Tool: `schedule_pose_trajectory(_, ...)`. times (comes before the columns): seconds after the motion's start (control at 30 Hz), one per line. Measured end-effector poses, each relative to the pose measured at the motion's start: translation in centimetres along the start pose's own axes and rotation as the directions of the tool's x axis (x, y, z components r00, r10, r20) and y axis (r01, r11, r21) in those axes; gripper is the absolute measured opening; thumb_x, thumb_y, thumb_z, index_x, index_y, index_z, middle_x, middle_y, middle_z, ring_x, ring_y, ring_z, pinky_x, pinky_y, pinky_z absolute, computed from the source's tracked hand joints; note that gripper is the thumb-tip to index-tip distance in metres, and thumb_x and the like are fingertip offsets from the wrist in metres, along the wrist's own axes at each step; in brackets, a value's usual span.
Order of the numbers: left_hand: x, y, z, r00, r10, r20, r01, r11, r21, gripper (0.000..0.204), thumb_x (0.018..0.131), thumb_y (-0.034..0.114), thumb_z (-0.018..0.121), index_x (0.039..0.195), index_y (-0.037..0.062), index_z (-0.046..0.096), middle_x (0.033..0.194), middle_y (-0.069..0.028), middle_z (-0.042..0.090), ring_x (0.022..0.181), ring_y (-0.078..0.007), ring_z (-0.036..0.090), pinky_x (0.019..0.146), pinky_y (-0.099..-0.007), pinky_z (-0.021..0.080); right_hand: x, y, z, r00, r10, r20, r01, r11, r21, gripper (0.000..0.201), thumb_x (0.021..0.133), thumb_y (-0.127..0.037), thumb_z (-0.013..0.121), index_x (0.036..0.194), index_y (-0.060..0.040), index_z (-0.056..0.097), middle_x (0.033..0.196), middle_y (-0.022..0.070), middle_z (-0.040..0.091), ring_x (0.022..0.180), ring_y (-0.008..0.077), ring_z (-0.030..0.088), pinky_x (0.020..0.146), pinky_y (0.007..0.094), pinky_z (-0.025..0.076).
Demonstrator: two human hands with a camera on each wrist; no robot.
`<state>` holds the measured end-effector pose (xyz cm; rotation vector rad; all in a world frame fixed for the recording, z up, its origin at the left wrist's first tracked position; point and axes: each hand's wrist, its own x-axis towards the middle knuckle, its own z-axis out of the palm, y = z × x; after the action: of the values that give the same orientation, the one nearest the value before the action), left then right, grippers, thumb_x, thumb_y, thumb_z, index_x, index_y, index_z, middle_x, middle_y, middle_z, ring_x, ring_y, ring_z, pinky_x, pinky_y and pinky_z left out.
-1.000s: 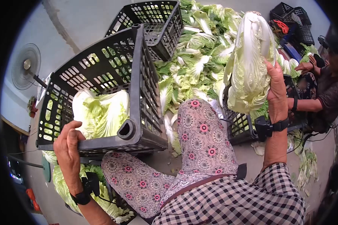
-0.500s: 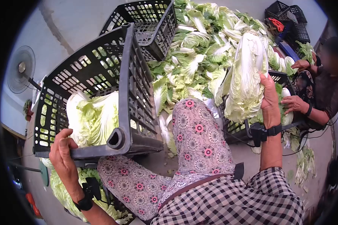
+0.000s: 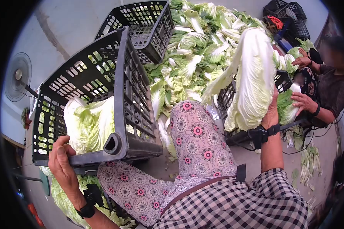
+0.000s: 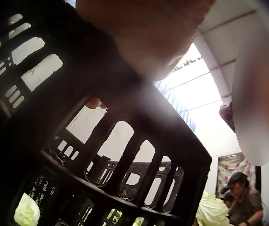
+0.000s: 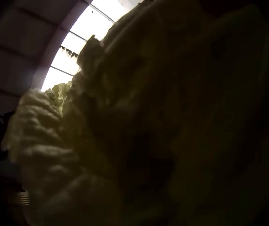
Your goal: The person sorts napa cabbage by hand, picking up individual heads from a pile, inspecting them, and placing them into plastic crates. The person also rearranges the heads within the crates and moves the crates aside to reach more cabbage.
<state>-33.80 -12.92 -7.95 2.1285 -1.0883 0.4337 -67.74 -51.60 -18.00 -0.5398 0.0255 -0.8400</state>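
My right hand (image 3: 273, 108) holds up a large napa cabbage (image 3: 256, 76) by its right side, its pale stem end on top. One outer leaf (image 3: 227, 82) hangs away from the head on the left. Most of the fingers are hidden behind it, and dark cabbage leaves (image 5: 45, 150) fill the right wrist view. At the near rim of a tilted black plastic crate (image 3: 122, 91), my left hand (image 3: 63, 162) grips the edge. A fingertip (image 4: 94, 102) shows through a slot in the left wrist view. Inside that crate lie napa cabbages (image 3: 91, 122).
A big heap of loose cabbage leaves (image 3: 195, 49) spreads ahead, beside another black crate (image 3: 153, 38). On the right, a seated person (image 3: 332, 84) handles cabbage near a further crate (image 3: 227, 97). More cabbage (image 3: 67, 194) lies below my left arm. A fan (image 3: 18, 76) stands left.
The cabbage in my right hand has come lower and turned, and an outer leaf now hangs out to its left. My left hand stays at the crate rim. The seated person's lower hand now touches a cabbage.
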Motion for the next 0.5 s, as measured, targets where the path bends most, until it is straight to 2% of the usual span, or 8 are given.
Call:
schedule_pose_trajectory(0.2, 0.0, -0.3, -0.1, 1.0, 0.002, -0.003, -0.002, 1.0, -0.018, 0.042, 0.101, 0.031, 0.036, 0.106, -0.0017, 0.062, 0.069, -0.003, 0.051, 0.067, -0.0124, 0.047, 0.063, -0.0264, 0.036, -0.5, -4.8, -0.1, 0.993, -0.108, 0.045, 0.11, 0.994, -0.028, 0.041, 0.09, -0.019, 0.056, 0.122, 0.0059, 0.051, 0.113, 0.0203, 0.062, 0.097, 0.0296, 0.064, 0.087, 0.0431, 0.054)
schedule_pose_trajectory(0.37, -0.1, -0.8, 0.1, 0.999, -0.042, -0.002, 0.042, 0.997, -0.057, 0.044, 0.101, 0.033, 0.036, 0.108, -0.0024, 0.061, 0.071, -0.0023, 0.049, 0.068, -0.0113, 0.045, 0.064, -0.0253, 0.036, -1.3, -9.6, -1.4, 0.978, -0.205, -0.036, 0.196, 0.967, -0.165, 0.041, 0.089, -0.018, 0.057, 0.122, 0.0059, 0.051, 0.112, 0.0208, 0.062, 0.095, 0.0297, 0.065, 0.085, 0.0431, 0.055)
schedule_pose_trajectory(0.5, 0.1, -1.0, 0.0, 0.999, -0.043, 0.015, 0.044, 0.998, -0.055, 0.044, 0.101, 0.033, 0.036, 0.108, -0.0026, 0.061, 0.071, -0.0025, 0.049, 0.068, -0.0116, 0.045, 0.065, -0.0254, 0.036, -1.4, -11.8, -3.1, 0.952, -0.261, -0.161, 0.203, 0.929, -0.308, 0.041, 0.088, -0.016, 0.058, 0.122, 0.0059, 0.051, 0.111, 0.0212, 0.062, 0.094, 0.0298, 0.066, 0.083, 0.0431, 0.056)
